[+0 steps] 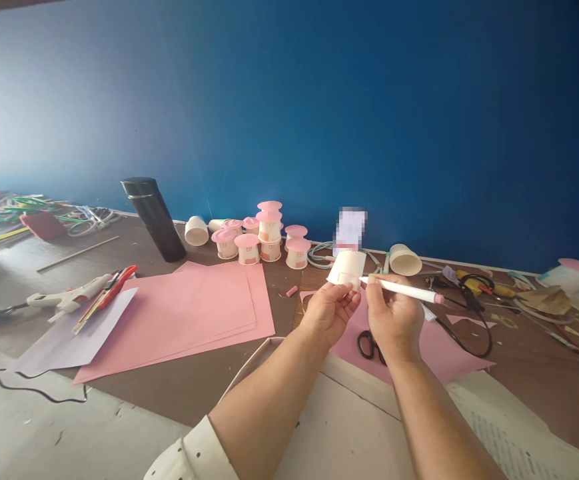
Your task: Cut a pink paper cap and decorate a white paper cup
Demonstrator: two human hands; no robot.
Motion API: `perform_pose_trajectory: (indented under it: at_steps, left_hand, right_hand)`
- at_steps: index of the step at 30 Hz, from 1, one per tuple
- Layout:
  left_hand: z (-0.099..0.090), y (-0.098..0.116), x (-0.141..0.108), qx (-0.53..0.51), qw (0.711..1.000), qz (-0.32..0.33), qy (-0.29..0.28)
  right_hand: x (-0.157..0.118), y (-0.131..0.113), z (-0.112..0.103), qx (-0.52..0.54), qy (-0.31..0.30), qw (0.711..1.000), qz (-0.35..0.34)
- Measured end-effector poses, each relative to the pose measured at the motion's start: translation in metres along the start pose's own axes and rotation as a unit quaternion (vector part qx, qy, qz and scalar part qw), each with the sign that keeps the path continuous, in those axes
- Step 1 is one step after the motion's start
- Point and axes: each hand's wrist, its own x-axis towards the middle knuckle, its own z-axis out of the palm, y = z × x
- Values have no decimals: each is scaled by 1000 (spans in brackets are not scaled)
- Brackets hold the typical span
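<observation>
A white paper cup point(346, 265), upside down and tilted, is held in my left hand point(328, 312) by its wide rim. My right hand point(394, 319) grips a white marker pen point(412, 291) with a pink end; its tip meets the cup's side. Faint lines show on the cup near the tip. Below my right hand lie black-handled scissors point(366, 344) on a pink sheet point(444, 350); their blades are hidden. The pen's cap point(292, 291), or a similar small pink piece, lies left of my left hand.
Several decorated cups with pink paper roofs point(248, 241) stand by the wall. Left are a black flask point(154, 220), pink sheets point(184, 313), a glue gun point(72, 293) and a red utility knife point(112, 293). Another paper cup point(405, 260) and cables point(484, 333) lie right.
</observation>
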Motion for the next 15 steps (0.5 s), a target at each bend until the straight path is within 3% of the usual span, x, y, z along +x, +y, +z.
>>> perform_pose_trajectory:
  at_steps: [7, 15]
  left_hand:
    - [-3, -2, 4, 12, 999, 12, 28]
    - [-1, 0, 1, 2, 1000, 8, 9]
  right_hand:
    - [-1, 3, 2, -7, -13, 1000, -18]
    - [0, 1, -1, -28, -12, 999, -30]
